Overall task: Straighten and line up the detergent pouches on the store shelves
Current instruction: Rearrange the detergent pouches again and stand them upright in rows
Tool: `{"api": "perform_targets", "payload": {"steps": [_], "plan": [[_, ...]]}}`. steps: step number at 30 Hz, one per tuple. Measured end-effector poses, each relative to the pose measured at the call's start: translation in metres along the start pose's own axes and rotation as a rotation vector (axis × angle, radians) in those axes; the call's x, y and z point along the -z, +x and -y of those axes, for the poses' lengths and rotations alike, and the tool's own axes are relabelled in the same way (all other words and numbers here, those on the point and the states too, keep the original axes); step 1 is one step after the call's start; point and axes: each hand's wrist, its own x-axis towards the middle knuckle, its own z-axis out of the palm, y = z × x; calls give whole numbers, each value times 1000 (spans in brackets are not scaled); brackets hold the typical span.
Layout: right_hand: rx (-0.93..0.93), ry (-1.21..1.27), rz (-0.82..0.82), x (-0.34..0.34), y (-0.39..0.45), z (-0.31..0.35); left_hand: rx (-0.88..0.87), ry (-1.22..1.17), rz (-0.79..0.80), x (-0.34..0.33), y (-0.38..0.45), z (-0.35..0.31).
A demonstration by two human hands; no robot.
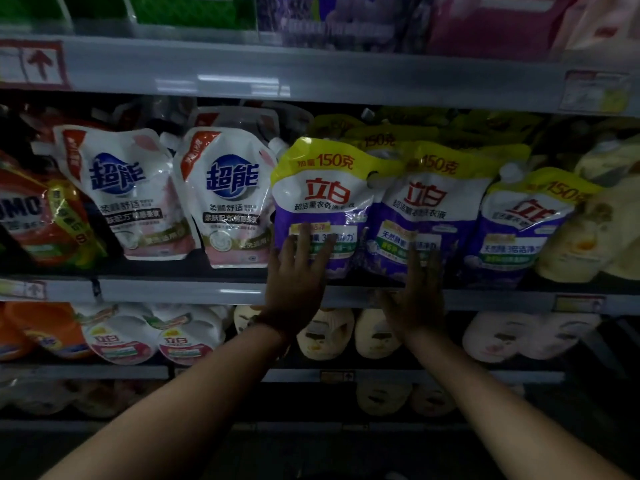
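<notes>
At the front edge of the middle shelf (180,292), three purple-and-yellow detergent pouches (325,202) stand side by side, leaning and overlapping at their shoulders, the rightmost tilted most. The left hand (298,271) lies flat on the lower face of the first pouch, fingers spread and straight, gripping nothing. The right hand (417,289) presses likewise, open-palmed, on the base of the second purple pouch (422,216). These bags look soft, liquid-filled and glossy, so they will likely sag and slide; pushing low on the base, or holding both side seams, should steady them better than the floppy top. To their left stand two white pouches (228,195), fairly upright; pale yellow packs (581,237) crowd the right end.
</notes>
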Motion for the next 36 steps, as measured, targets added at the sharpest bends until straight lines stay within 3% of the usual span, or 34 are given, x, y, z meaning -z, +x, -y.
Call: {"api": "perform_targets", "payload": {"steps": [4, 9, 16, 24, 32, 36], "plan": [[151, 55, 28, -4, 14, -17, 51, 78, -13, -14, 13, 0], [204, 169, 41, 8, 43, -39, 81, 68, -22, -20, 16, 4], [146, 100, -198, 2, 58, -31, 126, -4, 5, -14, 19, -7], [-4, -251, -120, -9, 66, -10, 291, 50, 98, -9, 43, -35], [51, -231, -29, 1, 58, -19, 299, 15, 141, -10, 37, -37], [69, -144, 98, 10, 51, -15, 281, -13, 164, -2, 29, -39]]}}
